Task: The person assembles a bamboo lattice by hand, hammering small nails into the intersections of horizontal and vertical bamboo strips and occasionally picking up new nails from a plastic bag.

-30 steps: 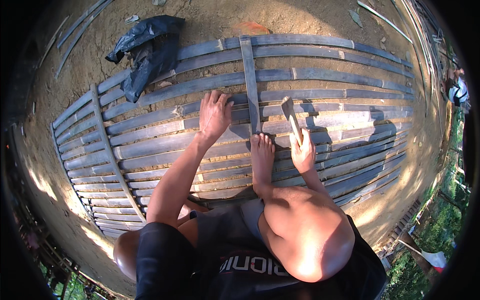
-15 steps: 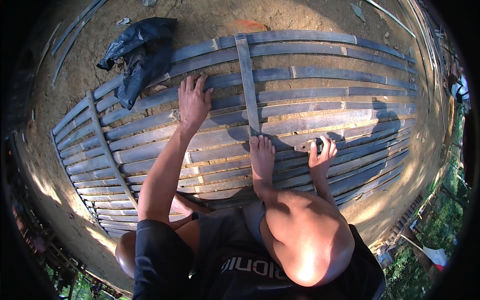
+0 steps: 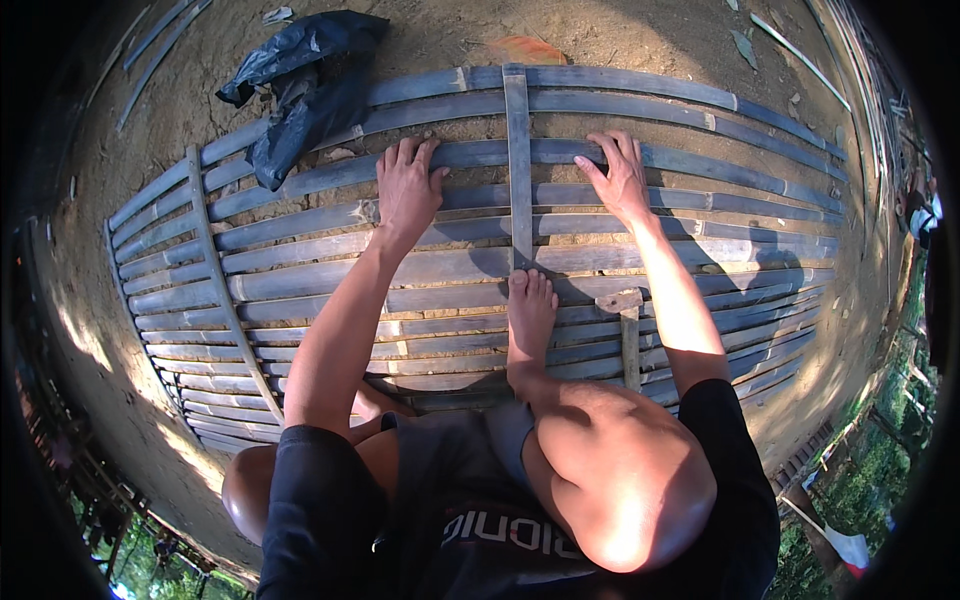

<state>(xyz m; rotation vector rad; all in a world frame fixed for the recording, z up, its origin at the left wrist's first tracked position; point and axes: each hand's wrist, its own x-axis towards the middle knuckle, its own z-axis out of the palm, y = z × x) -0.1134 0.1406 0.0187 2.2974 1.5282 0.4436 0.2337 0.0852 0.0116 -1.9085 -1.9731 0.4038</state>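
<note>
A bamboo slat [image 3: 475,152], third from the far edge of a slatted bamboo panel, has both my hands on it. My left hand [image 3: 408,190] lies left of the crosspiece [image 3: 518,170], its fingers bent over the slat's far edge. On the other side, my right hand [image 3: 617,178] spans the same slat, thumb on the near side and fingers on the far side. The fingertips are partly hidden. A hammer [image 3: 620,300] rests on the nearer slats by my right forearm, its handle pointing toward me. My bare foot [image 3: 531,310] presses on the panel at the crosspiece's near end.
A crumpled black plastic bag [image 3: 305,85] lies over the panel's far left part. Another crosspiece [image 3: 207,250] runs across the left side. Bare earth [image 3: 640,35] surrounds the panel, with a thin pale stick [image 3: 800,62] at the far right.
My right hand has left the hammer and moved forward onto the far slat. My left hand stays on that slat; the whole view has shifted slightly.
</note>
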